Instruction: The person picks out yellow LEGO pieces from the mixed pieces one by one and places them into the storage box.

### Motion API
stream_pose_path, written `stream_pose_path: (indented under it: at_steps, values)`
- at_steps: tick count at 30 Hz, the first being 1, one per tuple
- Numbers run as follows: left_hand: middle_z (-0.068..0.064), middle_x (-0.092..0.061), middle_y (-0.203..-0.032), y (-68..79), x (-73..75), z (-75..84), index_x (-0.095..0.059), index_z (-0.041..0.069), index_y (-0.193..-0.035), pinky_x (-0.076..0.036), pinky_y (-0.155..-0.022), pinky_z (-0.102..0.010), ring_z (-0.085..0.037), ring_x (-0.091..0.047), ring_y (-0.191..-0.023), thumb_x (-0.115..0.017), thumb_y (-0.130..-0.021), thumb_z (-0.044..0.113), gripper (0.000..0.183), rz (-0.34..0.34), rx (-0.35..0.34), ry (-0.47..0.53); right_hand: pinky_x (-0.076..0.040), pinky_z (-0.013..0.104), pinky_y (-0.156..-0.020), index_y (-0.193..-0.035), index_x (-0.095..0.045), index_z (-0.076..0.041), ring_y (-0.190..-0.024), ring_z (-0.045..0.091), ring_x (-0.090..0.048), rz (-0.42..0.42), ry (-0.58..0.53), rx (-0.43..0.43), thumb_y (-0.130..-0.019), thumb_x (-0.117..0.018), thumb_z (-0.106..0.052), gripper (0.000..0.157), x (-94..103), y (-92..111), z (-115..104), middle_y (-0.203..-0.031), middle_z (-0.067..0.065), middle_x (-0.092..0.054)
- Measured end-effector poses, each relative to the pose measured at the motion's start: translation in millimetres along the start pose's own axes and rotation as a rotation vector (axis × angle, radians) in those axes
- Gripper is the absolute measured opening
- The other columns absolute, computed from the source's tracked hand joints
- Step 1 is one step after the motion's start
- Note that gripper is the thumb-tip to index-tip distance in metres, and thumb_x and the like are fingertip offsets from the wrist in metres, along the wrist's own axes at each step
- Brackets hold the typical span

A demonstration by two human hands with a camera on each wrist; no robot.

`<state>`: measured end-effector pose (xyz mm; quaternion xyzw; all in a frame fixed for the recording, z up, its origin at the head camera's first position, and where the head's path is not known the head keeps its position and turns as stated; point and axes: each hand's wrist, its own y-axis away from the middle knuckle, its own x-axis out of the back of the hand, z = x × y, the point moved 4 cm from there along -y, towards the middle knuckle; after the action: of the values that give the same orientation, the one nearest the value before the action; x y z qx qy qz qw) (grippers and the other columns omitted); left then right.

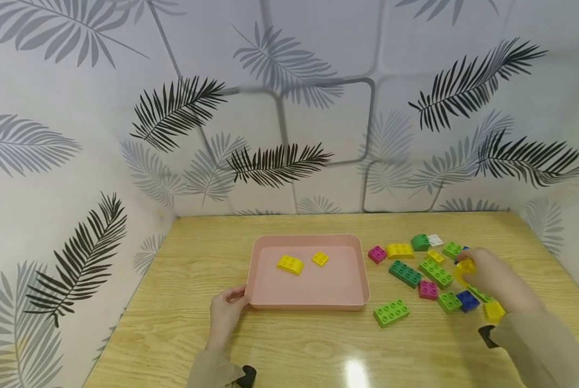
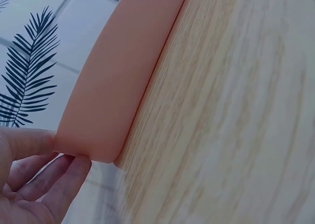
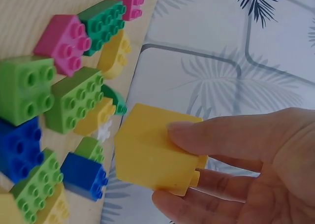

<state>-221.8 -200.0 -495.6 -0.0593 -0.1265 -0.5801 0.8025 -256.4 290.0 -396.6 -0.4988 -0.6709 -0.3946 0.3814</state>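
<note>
Yellow block (image 3: 147, 150), by the loose blocks (image 1: 435, 273), sits pinched in the right hand's (image 1: 495, 277) fingers as the left hand's (image 1: 227, 312) grip the pink tray's (image 1: 314, 291) corner: probably light, stiff, sturdy plastic, best held by those smooth, flat sides.

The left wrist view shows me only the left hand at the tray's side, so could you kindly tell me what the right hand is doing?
Observer: The right hand holds a yellow toy brick between its thumb and fingers.
Operator: Thank you; would you mind telling me whether anything lies inside the tray?
Observer: Yes, the pink tray contains a curved yellow brick and a small square yellow brick, lying apart.
Operator: And is anything near the tray's front right corner, please?
Observer: Yes, in the head view a light green eight-stud brick lies on the wooden table just outside it.
</note>
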Motion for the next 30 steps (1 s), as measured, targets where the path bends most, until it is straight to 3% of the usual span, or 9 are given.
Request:
stream_pose_path:
  at_steps: [8,17,30]
  values:
    - [-0.025,-0.064,-0.097,2.0,1.4,2.9,-0.064,-0.011,-0.101,-0.055,-0.069,-0.027,-0.026,-0.065,-0.085,-0.064,-0.077,-0.005,0.025,-0.005,-0.071,0.04,-0.038,0.061,-0.088,-0.116,-0.05,0.014,-0.108,0.053,-0.043,-0.001,-0.03,0.062,-0.08,-0.06,0.004,0.038,5.2,-25,-30,-0.117,0.036,-0.048]
    - [-0.027,-0.061,-0.106,0.6,0.0,4.3,-0.062,-0.01,-0.108,-0.053,-0.072,-0.023,-0.032,-0.062,-0.095,-0.063,-0.081,-0.003,0.028,-0.014,0.012,0.01,-0.044,0.055,-0.085,-0.115,-0.053,0.011,-0.104,0.046,-0.049,0.013,-0.04,0.123,-0.081,-0.059,0.004,0.036,1.0,-53,-64,-0.116,0.033,-0.052]
    - [-0.027,-0.062,-0.104,-1.5,0.2,-1.2,-0.062,-0.011,-0.106,-0.053,-0.071,-0.022,-0.033,-0.062,-0.094,-0.063,-0.08,-0.005,0.027,-0.014,-0.001,0.015,-0.041,0.053,-0.091,-0.112,-0.056,0.009,-0.106,0.042,-0.051,0.037,-0.019,0.199,-0.079,-0.06,0.006,0.033,-16.4,-94,-106,-0.114,0.029,-0.055]
